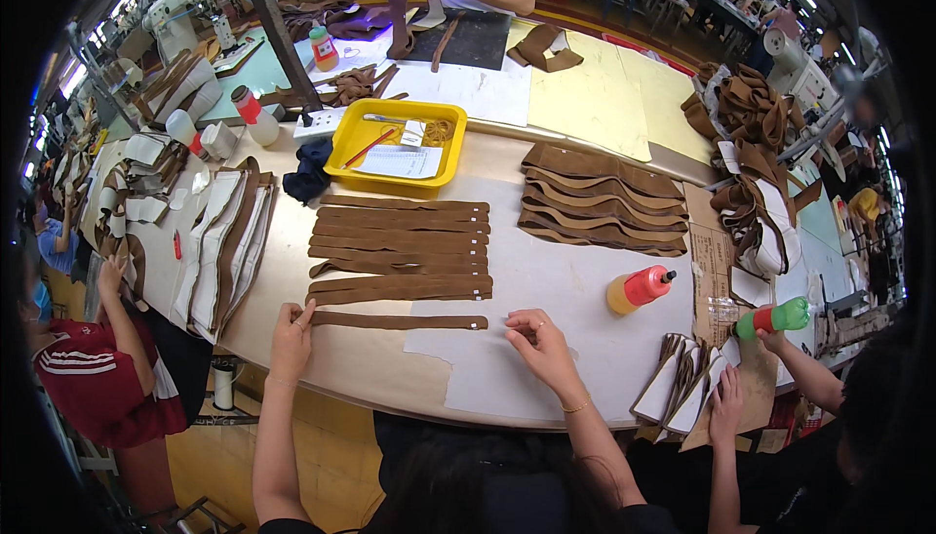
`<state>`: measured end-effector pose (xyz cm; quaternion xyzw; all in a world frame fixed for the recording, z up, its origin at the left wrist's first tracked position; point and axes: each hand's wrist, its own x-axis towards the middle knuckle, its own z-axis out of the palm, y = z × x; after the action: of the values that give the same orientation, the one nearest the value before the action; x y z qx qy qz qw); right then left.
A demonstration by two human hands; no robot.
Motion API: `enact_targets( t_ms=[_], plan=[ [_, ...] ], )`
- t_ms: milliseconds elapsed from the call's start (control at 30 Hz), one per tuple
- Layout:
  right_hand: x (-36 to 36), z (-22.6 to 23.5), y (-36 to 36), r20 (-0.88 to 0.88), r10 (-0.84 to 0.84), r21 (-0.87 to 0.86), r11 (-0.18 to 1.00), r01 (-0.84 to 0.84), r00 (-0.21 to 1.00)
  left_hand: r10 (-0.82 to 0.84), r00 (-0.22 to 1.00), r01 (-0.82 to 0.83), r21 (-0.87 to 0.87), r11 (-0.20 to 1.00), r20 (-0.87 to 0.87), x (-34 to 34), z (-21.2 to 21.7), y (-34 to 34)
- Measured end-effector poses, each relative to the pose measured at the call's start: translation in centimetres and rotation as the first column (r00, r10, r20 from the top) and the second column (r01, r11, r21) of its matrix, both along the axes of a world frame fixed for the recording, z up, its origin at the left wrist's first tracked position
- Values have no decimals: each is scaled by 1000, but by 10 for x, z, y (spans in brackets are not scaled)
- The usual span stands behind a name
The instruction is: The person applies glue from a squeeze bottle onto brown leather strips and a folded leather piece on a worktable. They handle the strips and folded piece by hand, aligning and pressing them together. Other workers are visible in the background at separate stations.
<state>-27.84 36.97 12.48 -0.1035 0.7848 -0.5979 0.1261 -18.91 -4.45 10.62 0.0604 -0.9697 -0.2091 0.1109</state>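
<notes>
A row of brown leather-like strips lies across the table in front of me, several with small white tags at their right ends. The nearest brown strip lies a little apart from the others. My left hand is at its left end, with thumb and forefinger pinched together there. Just beyond that strip's right end, my right hand hovers over the grey sheet. Its fingers are bent but apart, and nothing shows in them.
Beyond the strips stands a yellow tray holding a pencil and paper. Wavy brown pieces lie to the right, near a red-and-yellow bottle. A co-worker's hand at right grips a green bottle. Layered pieces lie left.
</notes>
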Motion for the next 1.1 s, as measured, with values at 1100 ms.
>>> enact_targets(
  t_ms=[1100],
  plan=[
    [28, 69, 81, 29, -109, -37, 993, 110, 994, -228, 949, 264, 158, 951, -217, -37, 22, 128]
  ],
)
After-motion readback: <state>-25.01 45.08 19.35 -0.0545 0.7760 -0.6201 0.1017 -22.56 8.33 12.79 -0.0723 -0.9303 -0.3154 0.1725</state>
